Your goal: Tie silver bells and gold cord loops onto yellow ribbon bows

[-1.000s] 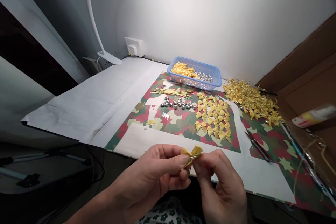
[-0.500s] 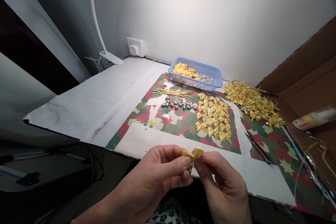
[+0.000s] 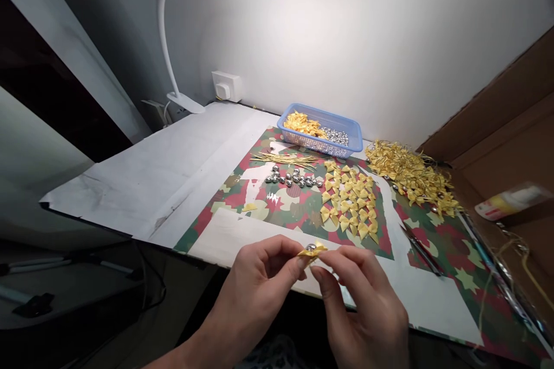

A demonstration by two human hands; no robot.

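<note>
Over the front edge of the table, a small yellow ribbon bow with a silver bell on top is between my two hands. My left hand pinches its left side between thumb and fingers. The fingertips of my right hand grip the right end, the thumb slightly lower. Whether a tie runs under the bow is hidden by my fingers. Just beyond, loose yellow bows lie in rows on a camouflage-patterned sheet, with several silver bells and thin gold ties to their left.
At the back, a blue basket holds more bows and bells. A heap of tied bows lies on the right, near tweezers and a cardboard box wall. A white desk lamp stands at the left rear.
The bow has tipped over, so its bell now shows on top. My right fingers have shifted on its right end. The head view has tilted up a little, bringing the lamp head into sight.
</note>
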